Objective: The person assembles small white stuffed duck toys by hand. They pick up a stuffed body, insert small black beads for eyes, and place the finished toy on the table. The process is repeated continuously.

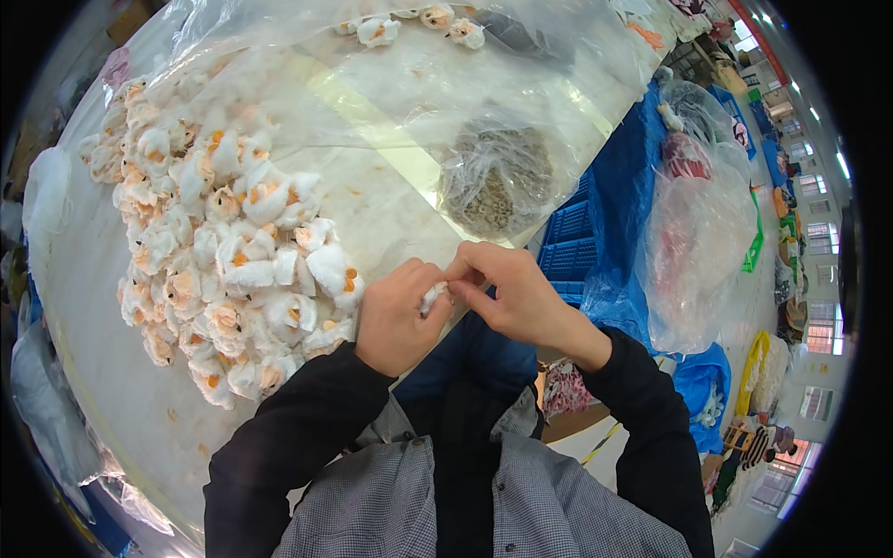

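Through the head view I observe two bare hands meeting at the near edge of a pale table (363, 191). The left hand (400, 312) pinches a small white piece (432, 298) between thumb and forefinger. The right hand (512, 293) has thumb and fingers drawn together at the right of this piece; I cannot tell whether they grip it or merely touch it. The piece lies between the hands, in front of the person's body.

To the left, a broad pile of fluffy white and peach pieces (228, 270), flecked with orange, covers the table. Beyond the hands rests a clear bag of small brownish items (502, 177); clear plastic film (251, 93) covers the far part. Right of the table stand blue crates (569, 237) beside blue sheeting (619, 232) and a clear bag with reddish contents (693, 242). Any lettering on the bags is too small for me to read.
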`<action>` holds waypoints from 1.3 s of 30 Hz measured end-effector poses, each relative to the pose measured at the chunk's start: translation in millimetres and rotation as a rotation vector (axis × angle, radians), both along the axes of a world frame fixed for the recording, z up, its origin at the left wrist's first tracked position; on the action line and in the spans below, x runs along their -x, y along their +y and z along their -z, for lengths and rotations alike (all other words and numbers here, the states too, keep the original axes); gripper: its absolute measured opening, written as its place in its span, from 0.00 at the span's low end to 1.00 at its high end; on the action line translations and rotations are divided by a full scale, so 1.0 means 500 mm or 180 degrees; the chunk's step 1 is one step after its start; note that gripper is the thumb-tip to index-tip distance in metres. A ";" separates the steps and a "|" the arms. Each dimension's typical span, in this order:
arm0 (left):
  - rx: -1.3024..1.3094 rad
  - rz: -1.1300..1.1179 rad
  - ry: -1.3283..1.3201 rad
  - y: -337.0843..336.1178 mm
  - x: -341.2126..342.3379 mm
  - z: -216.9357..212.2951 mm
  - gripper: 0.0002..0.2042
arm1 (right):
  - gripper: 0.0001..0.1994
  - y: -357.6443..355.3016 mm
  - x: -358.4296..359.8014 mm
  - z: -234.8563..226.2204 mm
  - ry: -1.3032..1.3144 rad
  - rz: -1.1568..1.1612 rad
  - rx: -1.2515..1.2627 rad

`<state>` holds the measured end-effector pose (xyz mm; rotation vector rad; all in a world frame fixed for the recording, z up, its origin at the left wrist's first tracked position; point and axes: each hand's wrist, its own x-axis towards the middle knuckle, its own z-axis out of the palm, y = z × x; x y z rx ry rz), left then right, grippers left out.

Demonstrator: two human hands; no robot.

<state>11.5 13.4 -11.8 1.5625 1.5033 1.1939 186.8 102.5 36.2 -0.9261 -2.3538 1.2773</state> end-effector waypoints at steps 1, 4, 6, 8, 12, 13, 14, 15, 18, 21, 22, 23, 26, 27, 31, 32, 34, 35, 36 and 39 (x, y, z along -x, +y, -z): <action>-0.0059 0.0019 0.0032 0.000 0.000 0.002 0.07 | 0.02 0.000 0.002 0.002 -0.0002 -0.0041 -0.0069; -0.0088 -0.0002 0.0020 0.000 -0.002 0.006 0.07 | 0.02 -0.001 -0.001 0.011 0.0074 -0.0050 -0.0004; -0.0146 0.0049 0.0046 0.003 -0.002 0.004 0.07 | 0.02 -0.002 -0.006 0.009 0.0109 -0.0019 0.0119; -0.0101 0.0065 0.0010 0.002 -0.001 0.000 0.07 | 0.03 -0.003 -0.010 0.004 0.0124 -0.0018 0.0245; 0.0498 -0.0090 -0.0556 -0.001 -0.004 -0.037 0.07 | 0.04 -0.031 -0.012 -0.001 0.0702 0.0758 0.0213; 0.0730 -0.0193 -0.0754 -0.002 -0.003 -0.047 0.08 | 0.05 -0.048 -0.012 0.010 0.0940 0.1099 0.0264; 0.0574 -0.0207 -0.0836 -0.002 -0.002 -0.045 0.09 | 0.06 -0.064 -0.014 0.021 0.1177 0.1443 0.0316; 0.0419 -0.0219 -0.0916 -0.002 -0.001 -0.042 0.11 | 0.08 -0.074 -0.020 0.032 0.1058 0.1419 -0.0016; 0.0260 -0.0073 -0.1072 -0.006 0.005 -0.034 0.14 | 0.12 -0.111 -0.007 0.031 0.0979 0.1325 -0.0317; 0.0231 0.0113 -0.1010 -0.010 0.014 -0.016 0.15 | 0.19 -0.130 0.008 0.031 0.0984 0.1216 -0.0642; 0.0219 0.0166 -0.0963 -0.010 0.017 -0.013 0.15 | 0.19 -0.134 0.011 0.031 0.0966 0.1265 -0.0710; 0.0332 0.0228 -0.1140 -0.012 0.017 -0.016 0.15 | 0.18 -0.132 0.010 0.032 0.0969 0.1316 -0.0756; 0.0510 0.0345 -0.1468 -0.015 0.016 -0.030 0.15 | 0.16 -0.125 0.006 0.037 0.0984 0.1493 -0.0568; 0.0467 0.0346 -0.1448 -0.015 0.012 -0.031 0.15 | 0.16 -0.126 0.001 0.037 0.0988 0.1578 -0.0286; 0.0157 0.0254 -0.0986 -0.008 -0.004 -0.033 0.14 | 0.12 -0.122 -0.014 0.037 0.1176 0.1675 0.0270; 0.0180 0.0208 -0.0879 -0.008 -0.003 -0.029 0.14 | 0.12 -0.121 -0.017 0.039 0.1183 0.1651 0.0279; 0.0231 0.0128 -0.0668 -0.010 0.003 -0.019 0.14 | 0.11 -0.126 -0.017 0.037 0.1216 0.1485 0.0233; 0.0141 0.0115 -0.0564 -0.009 0.004 -0.019 0.13 | 0.11 -0.129 -0.017 0.037 0.1230 0.1407 0.0210; 0.0050 0.0103 -0.0461 -0.008 0.005 -0.019 0.12 | 0.10 -0.130 -0.015 0.039 0.1191 0.1430 0.0202; 0.0031 0.0034 -0.0329 -0.010 0.009 -0.009 0.11 | 0.08 -0.132 -0.011 0.043 0.1104 0.1460 0.0240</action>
